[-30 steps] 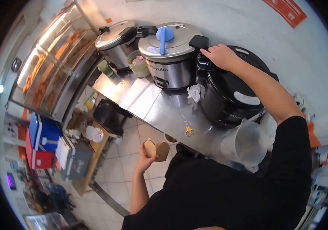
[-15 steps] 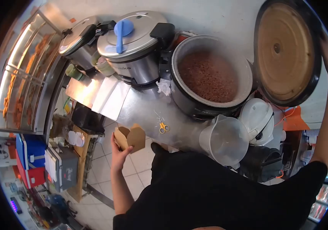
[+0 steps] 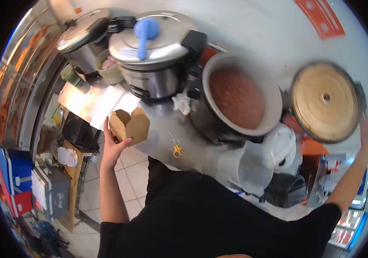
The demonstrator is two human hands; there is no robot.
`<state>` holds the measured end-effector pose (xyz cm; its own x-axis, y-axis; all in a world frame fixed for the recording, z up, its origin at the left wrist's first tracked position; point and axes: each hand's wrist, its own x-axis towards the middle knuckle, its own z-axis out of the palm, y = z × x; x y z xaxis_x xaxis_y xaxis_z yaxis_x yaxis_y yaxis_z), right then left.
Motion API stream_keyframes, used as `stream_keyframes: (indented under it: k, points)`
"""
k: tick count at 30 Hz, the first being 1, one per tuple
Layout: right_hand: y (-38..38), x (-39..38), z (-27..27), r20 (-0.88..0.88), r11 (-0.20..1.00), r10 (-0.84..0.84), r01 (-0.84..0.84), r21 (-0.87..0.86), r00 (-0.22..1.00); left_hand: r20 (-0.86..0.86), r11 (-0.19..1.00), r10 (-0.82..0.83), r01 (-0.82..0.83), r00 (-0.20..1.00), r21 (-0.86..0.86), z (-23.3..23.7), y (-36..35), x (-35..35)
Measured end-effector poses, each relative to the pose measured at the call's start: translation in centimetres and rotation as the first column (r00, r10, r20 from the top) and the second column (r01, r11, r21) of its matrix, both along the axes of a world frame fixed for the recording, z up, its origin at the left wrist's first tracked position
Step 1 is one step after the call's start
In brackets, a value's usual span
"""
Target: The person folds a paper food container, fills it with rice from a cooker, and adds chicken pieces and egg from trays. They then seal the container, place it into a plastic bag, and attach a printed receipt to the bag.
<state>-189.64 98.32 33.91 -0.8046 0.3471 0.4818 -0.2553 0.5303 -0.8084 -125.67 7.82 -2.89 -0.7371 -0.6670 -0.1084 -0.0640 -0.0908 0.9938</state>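
My left hand point(image 3: 114, 145) grips an open brown cardboard takeaway box point(image 3: 137, 125), its flaps standing up, with the thumb on its near side. My right hand point(image 3: 367, 129) is at the outer edge of the raised cooker lid point(image 3: 321, 103); motion blur hides whether its fingers grip or only touch it. Between my hands stands the open cooker point(image 3: 274, 99), with a reddish-brown grainy food point(image 3: 237, 96) inside.
Two closed steel cookers point(image 3: 149, 77) point(image 3: 85, 43) stand along the wall; a blue spatula point(image 3: 142, 43) lies on the nearer one. Yellow scissors point(image 3: 177, 151) and crumpled tissue point(image 3: 181, 104) lie on the steel counter point(image 3: 158, 137). A translucent bucket point(image 3: 246, 167) stands at its front.
The view has turned. The lid appears lower and further back, with my right hand lower along its edge. My left hand and the box have shifted left and up, over the counter's edge.
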Motion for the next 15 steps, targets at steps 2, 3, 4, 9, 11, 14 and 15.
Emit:
stream_keyframes:
  k: [2,3,4,9,11,14,15]
  points:
    - [0.8,0.3,3.9,-0.07,0.99,0.049,-0.058,-0.132,0.996,0.033,0.996,0.084,-0.084,0.996,-0.026,-2.3,-2.8,0.8]
    - [-4.4,2.0,6.3,-0.165,0.997,0.062,-0.069,-0.034,0.984,0.091,0.992,0.115,-0.11,0.989,-0.058,-3.6,-4.2,1.6]
    - [-17.6,8.0,6.5,-0.291,0.989,0.124,-0.095,0.111,0.949,0.107,0.99,0.119,-0.11,0.987,-0.093,-4.4,-4.9,2.1]
    - [-67.6,28.5,-2.9,0.098,0.676,0.603,-0.573,0.464,0.792,0.153,0.962,-0.039,0.079,0.987,-0.263,-10.0,-6.3,2.2]
    - [-80.2,32.9,-11.3,0.467,0.439,0.657,-0.804,0.402,0.592,0.113,0.974,-0.135,0.153,0.984,-0.166,-10.0,-6.1,1.6]
    - [-92.2,33.0,-19.0,0.498,0.415,0.531,-0.722,0.553,0.686,0.082,0.94,-0.28,0.29,0.957,-0.178,-10.2,-6.1,0.1]
    - [-94.8,32.2,-21.6,0.451,0.497,0.528,-0.693,0.523,0.719,0.108,0.925,-0.335,0.348,0.936,-0.153,-9.1,-6.4,-0.1]
